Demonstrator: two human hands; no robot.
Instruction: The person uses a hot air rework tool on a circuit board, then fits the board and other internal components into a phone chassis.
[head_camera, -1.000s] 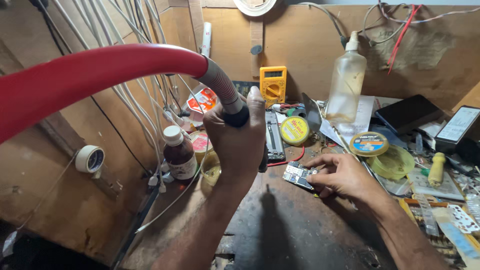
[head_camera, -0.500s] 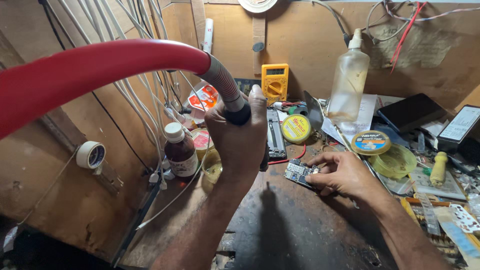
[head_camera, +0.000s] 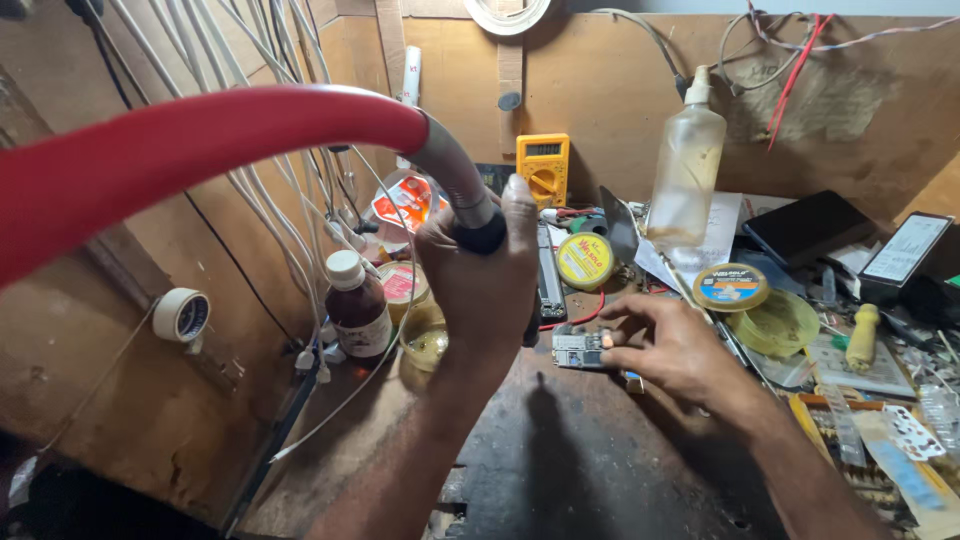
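Observation:
My left hand (head_camera: 487, 280) is wrapped around the black handle of a hot-air tool, nozzle pointing down, with its thick red hose (head_camera: 170, 160) arching up and off to the left. Just to the right, my right hand (head_camera: 670, 350) rests on the dark worktop, and its fingertips pin a small circuit board (head_camera: 578, 350) flat against the surface. The tool's tip is hidden behind my left hand, right beside the board.
A brown bottle (head_camera: 356, 305) with a white cap and a small glass jar (head_camera: 424, 338) stand left of my hand. Behind are a yellow multimeter (head_camera: 542, 168), a clear squeeze bottle (head_camera: 685, 170), solder reels (head_camera: 584, 260), white cables and scattered tools on the right.
Both hands stay almost where they were. The view has shifted slightly, and my left hand with the hot-air tool has hardly moved over the board.

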